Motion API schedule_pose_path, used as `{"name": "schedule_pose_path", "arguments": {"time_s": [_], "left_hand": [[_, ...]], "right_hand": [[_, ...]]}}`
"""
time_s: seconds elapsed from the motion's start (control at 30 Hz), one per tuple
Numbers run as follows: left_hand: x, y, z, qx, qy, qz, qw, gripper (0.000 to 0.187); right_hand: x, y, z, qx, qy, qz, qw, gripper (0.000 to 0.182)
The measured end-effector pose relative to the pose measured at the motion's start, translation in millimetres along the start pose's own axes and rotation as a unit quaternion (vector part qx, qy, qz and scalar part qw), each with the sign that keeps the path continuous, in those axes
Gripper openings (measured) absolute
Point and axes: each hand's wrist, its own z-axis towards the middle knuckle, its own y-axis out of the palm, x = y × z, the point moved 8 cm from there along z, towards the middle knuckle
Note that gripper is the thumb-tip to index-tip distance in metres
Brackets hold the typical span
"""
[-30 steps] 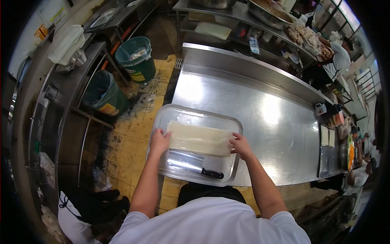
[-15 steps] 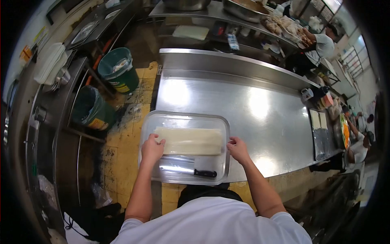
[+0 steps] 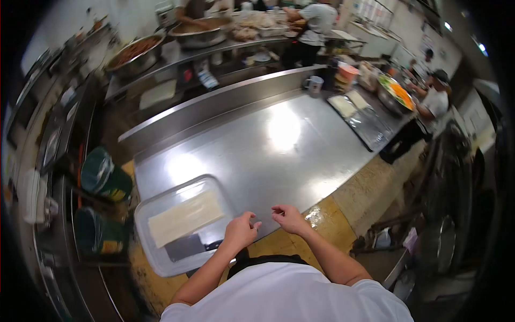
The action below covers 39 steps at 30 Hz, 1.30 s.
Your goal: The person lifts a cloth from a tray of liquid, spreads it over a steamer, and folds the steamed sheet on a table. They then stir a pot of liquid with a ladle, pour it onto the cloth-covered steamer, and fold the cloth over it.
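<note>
My left hand (image 3: 242, 231) hovers just past the right edge of a clear plastic tray (image 3: 141, 228), thumb and fingers apart with nothing between them. A little further right, my right hand (image 3: 288, 218) is held over the table's front edge, fingers loosely bent and empty. Inside the tray lies a pale rectangular stack of thin sheets (image 3: 185, 216). A cleaver (image 3: 182, 248) with a black handle rests in front of the stack, its handle end partly behind my left wrist.
The steel table (image 3: 252, 161) stretches away to the right. At its far end stand a black tray (image 3: 370, 129) with pale sheets, a mug (image 3: 315, 84) and a bowl of cut vegetables (image 3: 387, 99). A co-worker (image 3: 437, 99) stands beside it. Green bins (image 3: 102, 177) are at left.
Both hands have left the sides of the sheet stack and moved right, closer together. The view has turned right, so the tray now appears further left and tilted.
</note>
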Motion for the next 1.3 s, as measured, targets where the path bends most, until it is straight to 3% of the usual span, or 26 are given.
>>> {"name": "schedule_pose_path", "arguments": {"time_s": [0.17, 0.37, 0.5, 0.6, 0.7, 0.8, 1.0, 1.13, 1.23, 1.3], "left_hand": [[110, 84, 17, -0.058, 0.083, 0.045, 0.994, 0.040], [242, 224, 14, -0.137, 0.204, 0.109, 0.963, 0.041], [335, 313, -15, -0.210, 0.273, 0.119, 0.931, 0.042], [393, 375, -35, -0.267, 0.335, 0.116, 0.896, 0.045], [440, 418, -55, -0.307, 0.401, 0.120, 0.855, 0.047], [487, 452, -70, -0.334, 0.453, 0.107, 0.819, 0.050], [584, 519, -83, -0.384, 0.544, 0.001, 0.746, 0.046], [658, 550, -78, -0.419, 0.572, -0.060, 0.702, 0.045], [710, 568, -64, -0.456, 0.560, -0.083, 0.686, 0.044], [737, 585, -49, -0.470, 0.558, -0.083, 0.679, 0.043]], "right_hand": [[63, -100, -74, 0.101, 0.001, 0.065, 0.993, 0.040], [142, -238, -204, 0.279, 0.112, 0.025, 0.953, 0.025], [205, -298, -287, 0.415, 0.064, 0.057, 0.906, 0.024], [228, -329, -350, 0.441, 0.164, 0.096, 0.877, 0.026], [277, -345, -395, 0.510, 0.176, 0.071, 0.839, 0.023], [281, -367, -436, 0.605, 0.133, 0.103, 0.778, 0.020], [297, -436, -491, 0.658, 0.165, 0.035, 0.734, 0.019], [269, -519, -524, 0.716, 0.185, 0.002, 0.673, 0.023], [215, -594, -538, 0.739, 0.166, -0.253, 0.603, 0.038], [210, -644, -530, 0.698, 0.203, -0.273, 0.630, 0.050]]}}
